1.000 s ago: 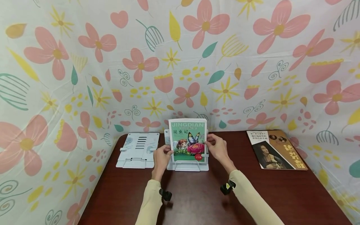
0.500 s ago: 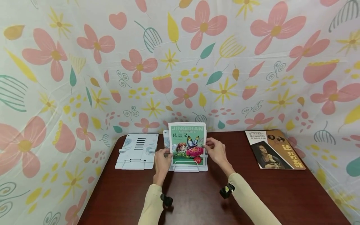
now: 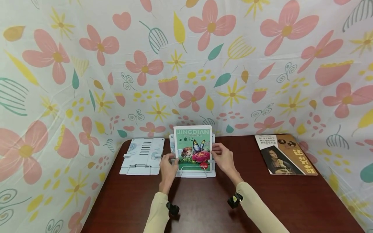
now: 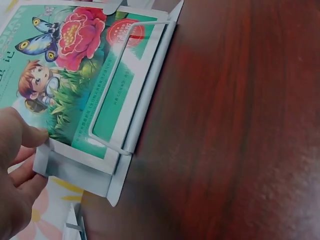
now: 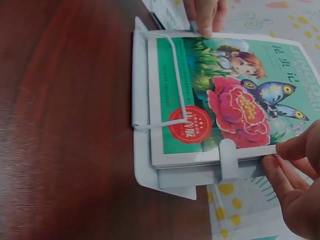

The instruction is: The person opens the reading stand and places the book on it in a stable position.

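A green children's book [image 3: 193,142] with a butterfly and a red flower leans on a pale bookstand [image 3: 214,173]. Its lower edge sits behind the stand's white wire holder [image 4: 107,85]. My left hand [image 3: 168,168] grips the book's left edge, thumb [image 4: 37,136] at the cover's border and fingers beside the stand's side clip [image 4: 42,159]. On the opposite side my right hand [image 3: 223,158] pinches the right edge between thumb and fingers, just above another side clip [image 5: 229,159], which overlaps the cover in the right wrist view.
A second pale bookstand [image 3: 137,157], slotted and holding no book, lies to the left on the dark red table [image 3: 198,204]. At the right lies a brown and white book [image 3: 285,155] with a portrait on it. Floral cloth [image 3: 186,64] hangs behind and at both sides.
The green book has come down a little in the stand, its lower edge deeper behind the wire holder. Both hands stay at its sides; the left has dropped slightly.
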Tool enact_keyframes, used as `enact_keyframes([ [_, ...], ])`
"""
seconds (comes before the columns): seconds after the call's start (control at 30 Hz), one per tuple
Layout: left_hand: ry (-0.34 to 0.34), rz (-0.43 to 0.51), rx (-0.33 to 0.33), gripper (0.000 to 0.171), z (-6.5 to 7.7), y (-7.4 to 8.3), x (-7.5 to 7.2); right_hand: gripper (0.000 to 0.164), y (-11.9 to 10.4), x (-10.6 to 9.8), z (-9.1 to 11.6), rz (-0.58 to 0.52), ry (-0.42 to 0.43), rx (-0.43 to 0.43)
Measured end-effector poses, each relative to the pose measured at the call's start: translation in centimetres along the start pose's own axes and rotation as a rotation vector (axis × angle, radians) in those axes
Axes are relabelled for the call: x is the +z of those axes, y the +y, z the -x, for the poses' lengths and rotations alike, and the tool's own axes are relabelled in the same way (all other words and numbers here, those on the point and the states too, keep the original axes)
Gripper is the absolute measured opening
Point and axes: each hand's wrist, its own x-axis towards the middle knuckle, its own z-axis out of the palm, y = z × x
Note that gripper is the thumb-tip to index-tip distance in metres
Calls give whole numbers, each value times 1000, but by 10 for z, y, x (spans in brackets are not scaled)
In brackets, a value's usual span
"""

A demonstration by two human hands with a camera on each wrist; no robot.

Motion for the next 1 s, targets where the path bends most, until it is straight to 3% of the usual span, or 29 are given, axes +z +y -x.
enact_keyframes([
  [0.13, -16, 74, -55, 30, 9, -5, -3, 26, 7, 0, 15, -43, 26, 4],
  [0.27, -75, 49, -165, 38, 18, -9, -8, 32, 17, 2, 33, -51, 28, 60],
  [0.43, -155, -11, -252, 35, 26, -13, -12, 42, 29, 11, 50, -34, -101, 169],
  [0.53, -140, -21, -256, 31, 30, -13, -11, 44, 35, 16, 57, -28, -166, 208],
  [0.67, -118, -44, -235, 31, 32, -13, -9, 45, 37, 18, 63, -41, -178, 199],
  [1.0, -189, -22, -220, 39, 32, -13, 9, 53, 45, 5, 61, -11, -172, 228],
])
